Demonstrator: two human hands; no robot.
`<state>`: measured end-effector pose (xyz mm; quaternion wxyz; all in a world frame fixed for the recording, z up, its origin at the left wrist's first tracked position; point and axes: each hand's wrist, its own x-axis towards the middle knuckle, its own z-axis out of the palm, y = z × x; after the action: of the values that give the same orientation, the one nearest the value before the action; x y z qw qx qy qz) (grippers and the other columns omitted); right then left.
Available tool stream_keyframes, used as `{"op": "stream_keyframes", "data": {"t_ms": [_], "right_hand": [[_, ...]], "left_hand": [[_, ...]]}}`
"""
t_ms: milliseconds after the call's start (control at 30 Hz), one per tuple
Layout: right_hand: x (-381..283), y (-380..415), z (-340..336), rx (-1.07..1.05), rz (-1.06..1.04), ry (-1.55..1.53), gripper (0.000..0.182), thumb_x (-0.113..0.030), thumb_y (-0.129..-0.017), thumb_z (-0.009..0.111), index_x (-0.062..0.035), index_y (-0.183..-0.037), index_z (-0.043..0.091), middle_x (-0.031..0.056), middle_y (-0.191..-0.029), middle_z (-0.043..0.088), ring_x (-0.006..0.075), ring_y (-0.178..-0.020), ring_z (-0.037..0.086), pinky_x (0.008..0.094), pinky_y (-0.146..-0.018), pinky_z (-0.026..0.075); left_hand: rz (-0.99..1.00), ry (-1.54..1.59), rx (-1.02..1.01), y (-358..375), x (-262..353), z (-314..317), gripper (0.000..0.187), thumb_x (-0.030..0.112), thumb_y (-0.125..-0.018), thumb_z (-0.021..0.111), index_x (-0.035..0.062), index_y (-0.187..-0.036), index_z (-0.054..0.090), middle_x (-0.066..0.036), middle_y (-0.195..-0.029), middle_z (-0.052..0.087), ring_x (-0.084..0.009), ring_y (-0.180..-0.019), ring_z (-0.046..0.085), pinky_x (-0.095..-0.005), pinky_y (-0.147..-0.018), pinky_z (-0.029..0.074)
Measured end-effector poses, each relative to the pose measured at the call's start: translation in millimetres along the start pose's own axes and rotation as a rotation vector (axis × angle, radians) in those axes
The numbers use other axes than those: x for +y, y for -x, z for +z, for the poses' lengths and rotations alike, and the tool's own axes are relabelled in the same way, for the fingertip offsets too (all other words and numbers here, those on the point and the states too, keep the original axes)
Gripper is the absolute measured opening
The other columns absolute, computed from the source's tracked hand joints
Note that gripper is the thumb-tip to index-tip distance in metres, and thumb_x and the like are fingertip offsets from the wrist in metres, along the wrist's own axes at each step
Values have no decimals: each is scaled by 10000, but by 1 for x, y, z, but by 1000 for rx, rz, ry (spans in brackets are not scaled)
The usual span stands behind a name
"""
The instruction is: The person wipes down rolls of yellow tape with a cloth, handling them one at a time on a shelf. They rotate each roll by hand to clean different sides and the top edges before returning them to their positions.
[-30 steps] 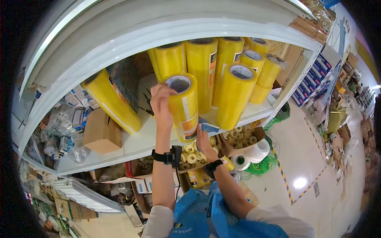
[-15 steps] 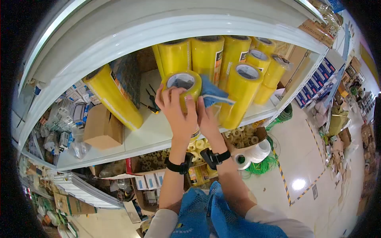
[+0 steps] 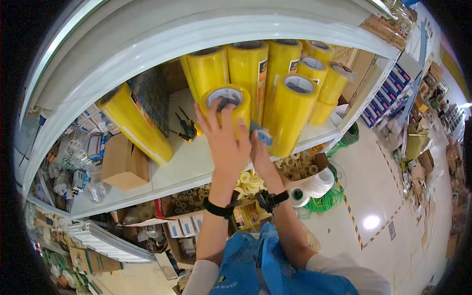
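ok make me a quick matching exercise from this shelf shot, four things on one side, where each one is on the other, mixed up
Things:
1. left hand
2. blue cloth
3. cardboard box
4. screwdrivers

Places:
A. lying on the shelf behind the hands
B. pressed on the front yellow tape roll
C. on the shelf, far left
D. in the right hand

Pairs: 1-B, 2-D, 3-C, 4-A

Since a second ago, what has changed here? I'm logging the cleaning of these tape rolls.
The left hand slid from the yellow tape roll's left rim across its front. The right hand carried the blue cloth from below, up beside the roll, then lower again. The other rolls and shelf stayed put.
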<state>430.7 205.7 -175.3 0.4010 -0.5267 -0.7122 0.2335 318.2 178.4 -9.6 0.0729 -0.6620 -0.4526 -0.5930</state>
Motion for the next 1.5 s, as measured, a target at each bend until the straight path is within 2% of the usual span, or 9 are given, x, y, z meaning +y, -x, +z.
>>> {"op": "stream_keyframes", "data": {"t_ms": [167, 467, 567, 667, 800, 900, 1200, 1267, 1500], "right_hand": [[-122, -19, -73, 125, 96, -904, 477, -333, -1063, 371, 38, -1361, 407, 216, -1259, 512, 307, -1169, 472, 377, -1028, 360], [-9, 6, 39, 435, -31, -30, 387, -254, -1061, 368, 37, -1297, 461, 261, -1039, 592, 391, -905, 540, 459, -839, 425], [1, 22, 37, -206, 551, -342, 631, -462, -1063, 174, 35, -1427, 310, 323, -1193, 512, 435, -1068, 506, 498, -934, 391], [24, 19, 62, -19, 410, -185, 677, -521, -1049, 164, 25, -1404, 350, 248, -1223, 524, 353, -1086, 510, 450, -968, 394], [-65, -20, 6, 305, 267, -1359, 628, -500, -1061, 227, 28, -1312, 457, 69, -1257, 538, 183, -1086, 487, 346, -975, 407], [-114, -23, -46, 234, 75, -1026, 593, -453, -1063, 284, 69, -1214, 522, 158, -1087, 608, 239, -955, 553, 412, -875, 433], [-36, -9, 39, 532, 253, -821, 562, -479, -1048, 325, 21, -892, 529, 112, -700, 505, 201, -674, 432, 408, -664, 371], [-5, 11, 59, 367, 484, -870, 572, -496, -1045, 315, 8, -852, 507, 102, -652, 464, 202, -648, 401, 412, -620, 350], [-15, 11, 44, 427, 236, -659, 683, -580, -1026, 262, 13, -792, 507, 93, -690, 481, 186, -671, 407, 411, -611, 340]], "left_hand": [[40, -88, 0, -1, -2, 1, 331, 187, -843, 573, 1, -1113, 522, -223, -1214, 449, -534, -1252, 296, -640, -1110, 173], [-71, 213, -51, -13, -32, -12, 199, 135, -810, 500, 32, -976, 541, -158, -1090, 491, -393, -1207, 347, -532, -1100, 198], [-162, 483, -167, -17, -54, -11, 188, 118, -810, 493, 43, -972, 551, -151, -1096, 494, -384, -1192, 377, -481, -1102, 207], [-182, 566, -160, -14, -45, -8, 202, 136, -829, 519, 34, -998, 558, -163, -1132, 489, -405, -1210, 381, -477, -1095, 226], [-14, 64, -23, -11, 6, -2, 241, 153, -862, 541, 24, -1064, 547, -197, -1198, 479, -390, -1247, 384, -516, -1148, 183], [65, -60, -74, -7, 2, 5, 278, 142, -860, 552, 26, -1110, 516, -186, -1178, 488, -405, -1252, 367, -623, -1158, 106], [-84, 468, -230, -25, -57, -2, 106, 101, -878, 525, 5, -901, 562, -132, -1115, 509, -323, -1164, 462, -356, -1069, 288], [-146, 641, -170, -26, -46, 1, 140, 87, -845, 558, 2, -951, 523, -156, -1066, 485, -394, -1147, 418, -540, -1113, 259], [40, -152, -13, -6, 22, 18, 331, 168, -804, 644, -39, -1025, 509, -240, -1146, 469, -513, -1213, 361, -641, -1093, 244]]}}
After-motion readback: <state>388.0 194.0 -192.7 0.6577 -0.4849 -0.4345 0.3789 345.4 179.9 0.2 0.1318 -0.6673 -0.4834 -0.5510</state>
